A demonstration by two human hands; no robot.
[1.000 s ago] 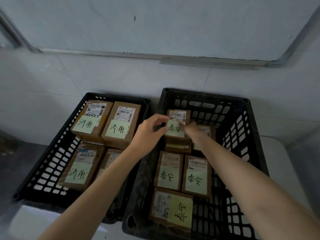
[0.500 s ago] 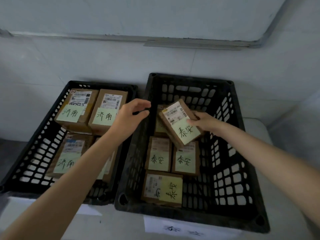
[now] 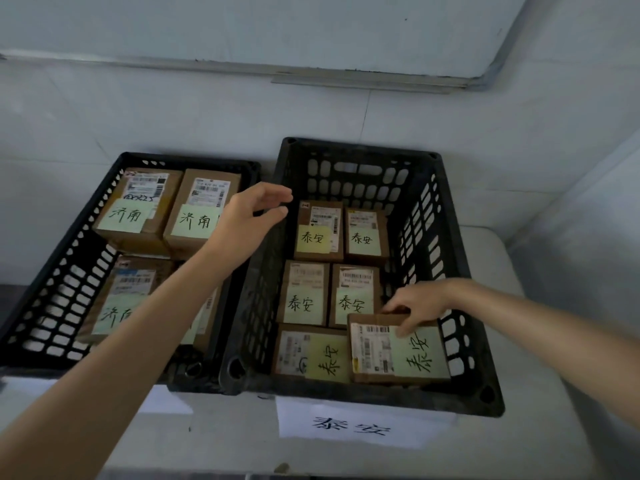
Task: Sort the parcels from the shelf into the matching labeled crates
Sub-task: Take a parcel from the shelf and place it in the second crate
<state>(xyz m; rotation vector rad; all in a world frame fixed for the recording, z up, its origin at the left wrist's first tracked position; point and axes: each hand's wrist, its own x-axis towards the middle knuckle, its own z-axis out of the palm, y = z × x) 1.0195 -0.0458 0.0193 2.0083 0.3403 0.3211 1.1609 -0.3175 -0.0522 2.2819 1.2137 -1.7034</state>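
- Your small brown cardboard parcel (image 3: 415, 362) is no longer up in the air. Half a second ago you hold it tilted over the middle of the crate; now it lies flat in the front right corner of the black slotted plastic crate on the right (image 3: 360, 148).
- Your right hand (image 3: 420, 304) has come forward with it. The fingers are curled over the parcel's far edge and one fingertip sits on its note, so the grip is still on the parcel.
- Your left hand (image 3: 247, 221) barely shifts. It hovers over the rims where the two crates meet, fingers loosely apart, holding nothing.
- With the parcel moved, the back right cardboard box (image 3: 365, 237) shows in full.
- Parcel look: flat rectangular box, top face up. A white barcode shipping label covers its left part and a pale green sticky note with black handwritten characters covers the right. The writing runs sideways to you.
- It lies just beside the front left cardboard box (image 3: 311, 355), which has the same note, also turned sideways. Its far left corner overlaps the middle right cardboard box (image 3: 353, 296).
- The white paper sheet (image 3: 353, 424) lying in front of this crate carries the same two characters as the notes.
- The black slotted plastic crate on the left (image 3: 187, 160) holds boxes whose notes carry different characters.
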